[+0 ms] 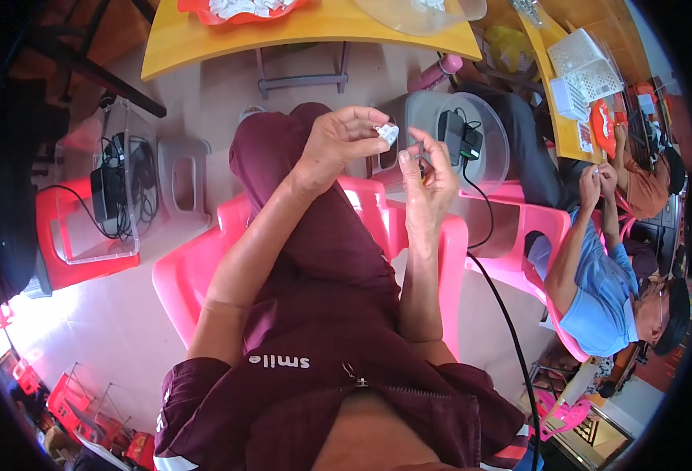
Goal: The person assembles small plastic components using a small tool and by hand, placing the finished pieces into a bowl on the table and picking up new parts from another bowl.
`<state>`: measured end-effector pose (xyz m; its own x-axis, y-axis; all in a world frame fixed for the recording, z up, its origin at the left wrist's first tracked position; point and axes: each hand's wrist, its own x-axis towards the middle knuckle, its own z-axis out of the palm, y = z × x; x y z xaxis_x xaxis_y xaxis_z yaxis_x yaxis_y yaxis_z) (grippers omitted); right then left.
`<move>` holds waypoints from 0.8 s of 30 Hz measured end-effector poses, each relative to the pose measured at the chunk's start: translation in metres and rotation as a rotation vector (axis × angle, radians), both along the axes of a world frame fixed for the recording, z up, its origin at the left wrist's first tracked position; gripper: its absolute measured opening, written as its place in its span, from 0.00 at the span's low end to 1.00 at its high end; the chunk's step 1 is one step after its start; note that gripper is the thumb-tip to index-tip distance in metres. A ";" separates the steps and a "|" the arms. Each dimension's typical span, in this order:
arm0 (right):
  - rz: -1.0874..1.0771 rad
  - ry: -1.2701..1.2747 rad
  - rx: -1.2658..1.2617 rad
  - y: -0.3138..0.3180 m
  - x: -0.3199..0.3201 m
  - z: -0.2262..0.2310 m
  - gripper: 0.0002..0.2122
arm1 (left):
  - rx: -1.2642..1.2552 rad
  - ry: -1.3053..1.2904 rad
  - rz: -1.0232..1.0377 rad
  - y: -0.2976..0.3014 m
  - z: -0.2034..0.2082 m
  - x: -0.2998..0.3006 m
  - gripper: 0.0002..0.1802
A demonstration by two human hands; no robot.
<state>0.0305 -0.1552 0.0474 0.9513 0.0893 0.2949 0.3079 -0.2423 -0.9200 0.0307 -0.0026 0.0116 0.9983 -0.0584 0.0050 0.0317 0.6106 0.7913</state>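
Above my lap, my left hand pinches a small white plastic piece between thumb and fingertips. The piece looks like a little moulded part; its exact kind is too small to tell. Just to its right, my right hand is raised with the thumb up and the fingers curled. A small dark thing shows between that thumb and the fingers, mostly hidden. The two hands are close together but apart.
Ahead, a yellow table bears a red tray of white pieces and a clear bowl. Clear bins with black adapters stand on both sides. A black cable runs down on my right, near seated people.
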 end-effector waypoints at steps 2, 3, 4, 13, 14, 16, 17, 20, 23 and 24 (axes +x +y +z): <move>-0.016 0.237 0.193 0.001 -0.004 -0.008 0.11 | 0.154 -0.095 0.113 -0.006 0.000 0.001 0.19; -0.018 0.238 0.191 0.001 -0.005 -0.009 0.11 | 0.330 -0.175 0.211 -0.007 0.000 0.002 0.21; -0.023 0.305 0.242 0.002 -0.006 -0.011 0.11 | 0.507 -0.253 0.310 -0.009 0.001 0.002 0.23; -0.026 0.418 0.392 0.010 -0.005 -0.006 0.14 | 0.573 -0.261 0.344 -0.014 0.004 0.003 0.24; -0.029 0.412 0.405 0.011 -0.005 -0.006 0.14 | 0.573 -0.261 0.342 -0.014 0.003 0.003 0.24; -0.020 0.424 0.424 0.011 -0.005 -0.007 0.15 | 0.502 -0.253 0.326 -0.015 0.002 0.003 0.24; -0.009 0.435 0.443 0.011 -0.005 -0.008 0.15 | 0.500 -0.254 0.321 -0.015 0.002 0.004 0.24; 0.001 0.427 0.476 0.015 -0.004 -0.006 0.15 | 0.456 -0.251 0.313 -0.014 0.002 0.003 0.22; -0.010 0.394 0.452 0.017 -0.003 -0.005 0.15 | 0.299 -0.217 0.261 -0.012 0.003 0.003 0.21; -0.015 0.393 0.453 0.018 -0.002 -0.006 0.15 | 0.261 -0.207 0.239 -0.011 0.004 0.002 0.20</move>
